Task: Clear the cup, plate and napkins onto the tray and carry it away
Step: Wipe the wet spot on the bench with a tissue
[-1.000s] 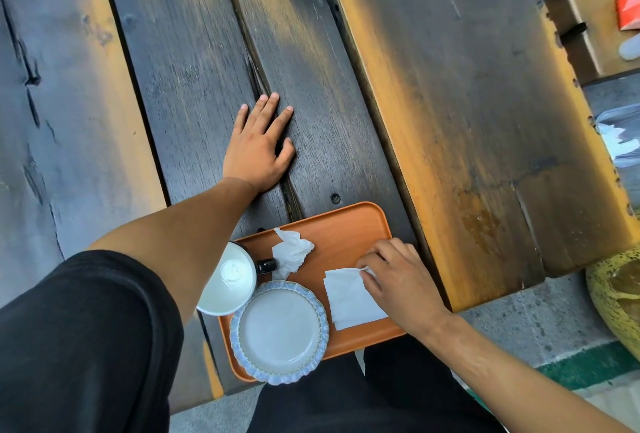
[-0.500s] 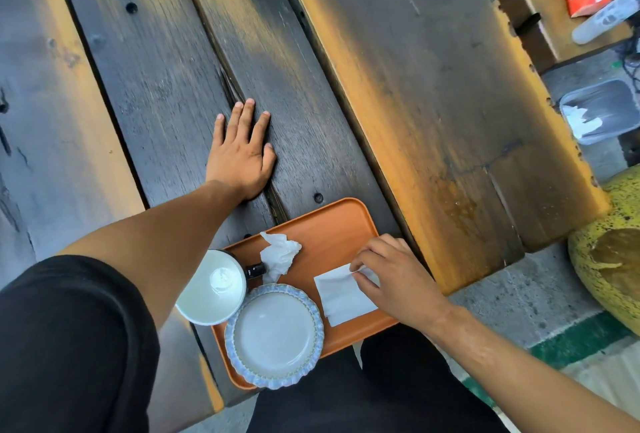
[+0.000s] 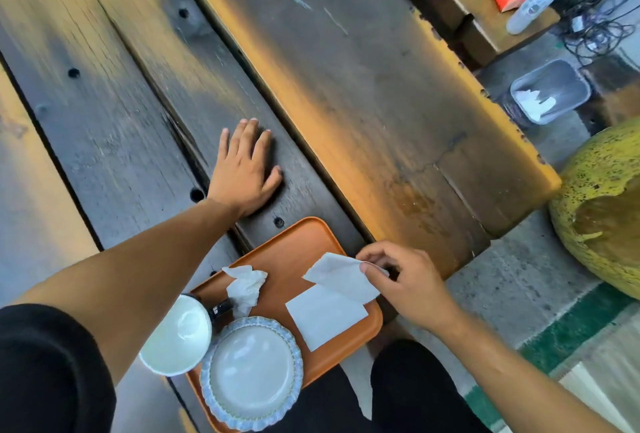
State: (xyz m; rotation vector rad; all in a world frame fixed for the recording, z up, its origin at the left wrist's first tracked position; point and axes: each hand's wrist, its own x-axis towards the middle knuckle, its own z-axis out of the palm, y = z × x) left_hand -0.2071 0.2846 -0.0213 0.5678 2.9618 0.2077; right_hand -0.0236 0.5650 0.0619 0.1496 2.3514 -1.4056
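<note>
Right hand pinching napkin above tray, left hand flat

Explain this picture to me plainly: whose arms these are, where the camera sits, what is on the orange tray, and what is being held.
There is no machine here. The camera is worn on a person's head and looks down, so both arms are that person's own.

The left hand lies flat on the dark wooden table, holding nothing. The right hand pinches a flat white napkin by its edge, lifted above the orange tray.

The tray sits at the table's near edge. On it are a white cup with a dark handle, a pale plate with a blue scalloped rim, a crumpled napkin, and a second flat napkin lying under the lifted one.
</note>
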